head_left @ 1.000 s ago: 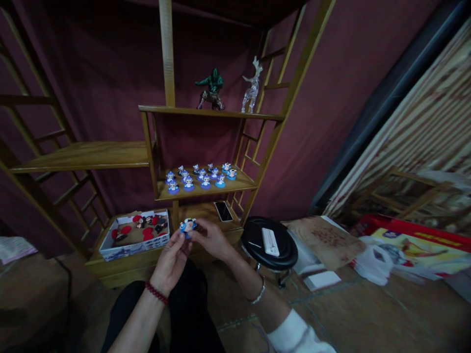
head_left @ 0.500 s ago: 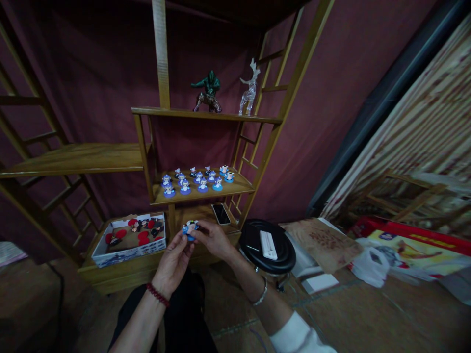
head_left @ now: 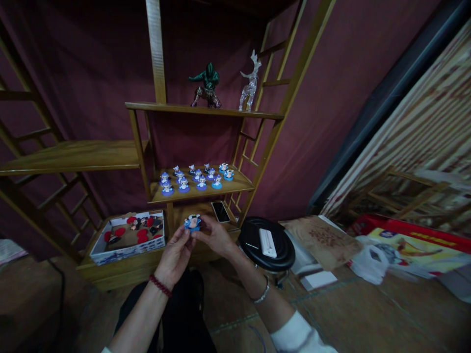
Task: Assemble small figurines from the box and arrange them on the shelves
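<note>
Between my two hands is a small blue-and-white figurine [head_left: 193, 222] on a blue base, held in front of the lower shelf. The fingertips of my left hand [head_left: 175, 257] close on its left side. My right hand [head_left: 217, 239] grips it from the right with thumb and fingers. Just beyond, rows of similar purple, white and blue figurines [head_left: 183, 184] stand upright on the wooden shelf [head_left: 239, 185]. Two blue ones [head_left: 228, 174] with matching colours are at that shelf's right end.
A patterned cardboard box [head_left: 128, 251] with red and black figurines sits at left. A phone [head_left: 220, 212] lies on the bottom board. On the right, a black stool [head_left: 250, 243] carries a white object [head_left: 267, 243]. Above stand a green figure [head_left: 209, 83] and a clear deer statue [head_left: 250, 83].
The figurine has been turned and raised slightly between my hands, so more of it shows. My right fingers have shifted around it. The view has moved a little.
</note>
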Available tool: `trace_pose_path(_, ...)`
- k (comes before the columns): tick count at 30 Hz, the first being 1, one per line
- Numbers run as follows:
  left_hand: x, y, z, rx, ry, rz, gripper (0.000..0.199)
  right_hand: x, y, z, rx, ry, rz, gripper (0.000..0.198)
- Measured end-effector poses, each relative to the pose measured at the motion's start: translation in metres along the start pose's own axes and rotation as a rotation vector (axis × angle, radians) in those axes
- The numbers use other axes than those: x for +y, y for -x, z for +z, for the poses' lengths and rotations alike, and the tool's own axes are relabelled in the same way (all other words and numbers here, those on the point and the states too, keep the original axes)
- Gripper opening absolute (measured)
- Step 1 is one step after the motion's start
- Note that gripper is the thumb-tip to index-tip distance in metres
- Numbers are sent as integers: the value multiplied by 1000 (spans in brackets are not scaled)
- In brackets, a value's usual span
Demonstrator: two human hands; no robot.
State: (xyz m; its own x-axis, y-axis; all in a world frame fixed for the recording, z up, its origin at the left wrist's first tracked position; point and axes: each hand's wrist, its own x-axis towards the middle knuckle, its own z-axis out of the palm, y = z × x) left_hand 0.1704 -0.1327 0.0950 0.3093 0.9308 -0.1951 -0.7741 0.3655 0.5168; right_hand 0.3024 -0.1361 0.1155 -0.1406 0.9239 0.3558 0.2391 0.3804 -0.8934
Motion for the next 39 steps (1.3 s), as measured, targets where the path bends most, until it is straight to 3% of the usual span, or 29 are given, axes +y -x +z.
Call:
trace_pose_path(12, -8, -7, 5, -35, -76, -26, 19, 9, 2, -10, 41, 13, 37, 29)
trace_pose_path(25, -17, -14, 21, 9, -169, -66, 11, 17, 7, -29, 114, -39, 42, 33)
trace_pose_path(39, -32, -23, 53, -125, -267, -131, 14, 23, 13, -64, 212, -62, 37, 32)
